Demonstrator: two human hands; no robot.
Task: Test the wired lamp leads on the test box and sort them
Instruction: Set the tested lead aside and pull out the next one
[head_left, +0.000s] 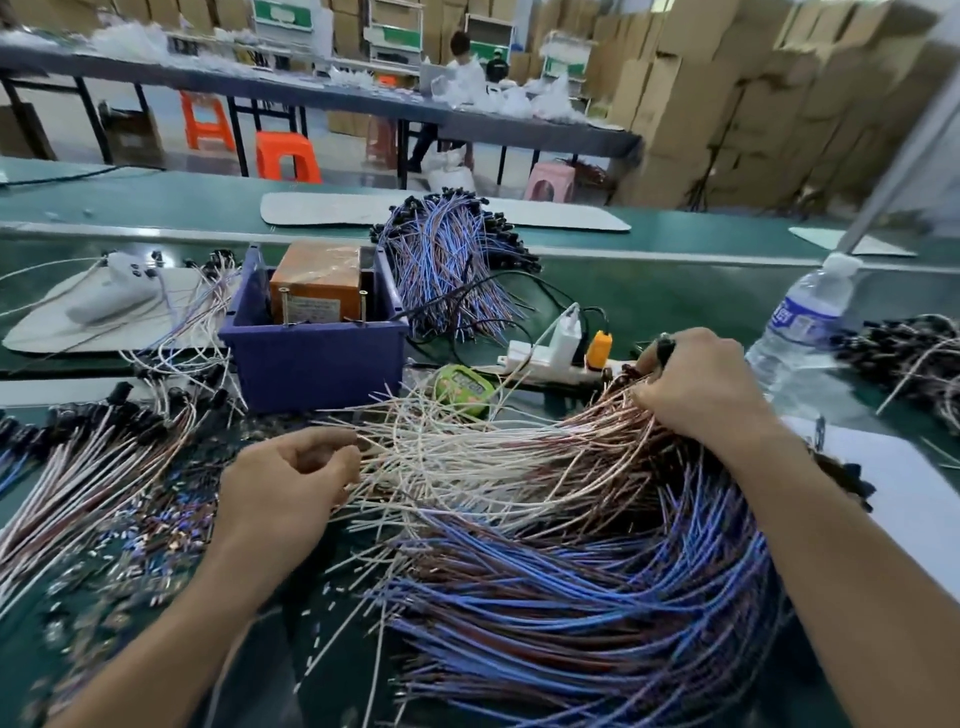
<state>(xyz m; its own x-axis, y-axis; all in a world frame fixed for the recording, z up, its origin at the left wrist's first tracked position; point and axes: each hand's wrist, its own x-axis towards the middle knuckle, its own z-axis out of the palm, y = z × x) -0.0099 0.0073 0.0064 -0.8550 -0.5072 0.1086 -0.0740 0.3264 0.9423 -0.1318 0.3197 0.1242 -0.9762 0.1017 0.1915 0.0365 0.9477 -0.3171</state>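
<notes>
A big fan of wired lamp leads (545, 519) in white, brown and blue covers the green table in front of me. My right hand (701, 384) grips the lamp ends of the brown and white leads at the pile's far right, a black lamp cap showing above its fingers. My left hand (291, 478) hovers at the bare wire tips on the left, fingers loosely curled, thumb and forefinger close to the white tips; whether it pinches one I cannot tell. The orange test box (317, 283) sits inside a blue bin (311, 358) behind the pile.
Sorted lead bundles lie at the left (88, 467), behind the bin (447, 260) and at the far right (914, 358). A white power strip (550, 358) with an orange plug, a green timer (462, 387) and a water bottle (800, 332) stand nearby. A person works at a far bench.
</notes>
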